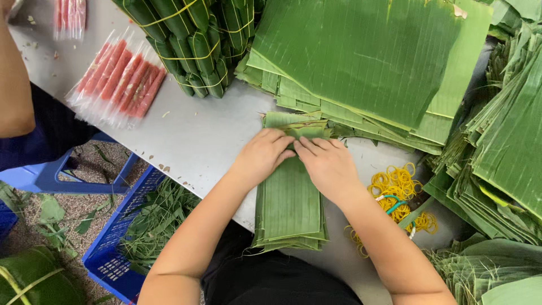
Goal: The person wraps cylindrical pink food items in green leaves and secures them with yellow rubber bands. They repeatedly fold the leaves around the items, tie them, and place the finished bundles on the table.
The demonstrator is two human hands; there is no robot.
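Hands, left (264,152) and right (326,162), press flat on our stack of long green banana-leaf strips (289,203), steadying its far end for folding, beside yellow rubber bands (398,186).

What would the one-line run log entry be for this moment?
left hand: pressing leaf stack | right hand: pressing same stack | nearby: rubber bands, wrapped rolls, red sticks

I worked in a food-wrapping workshop. My grey table (197,135) held stacked banana leaves (372,62), tied leaf rolls (192,39), packed red sausages (121,76) and rubber bands (398,189). A blue crate (121,243) of scraps stood on the floor.
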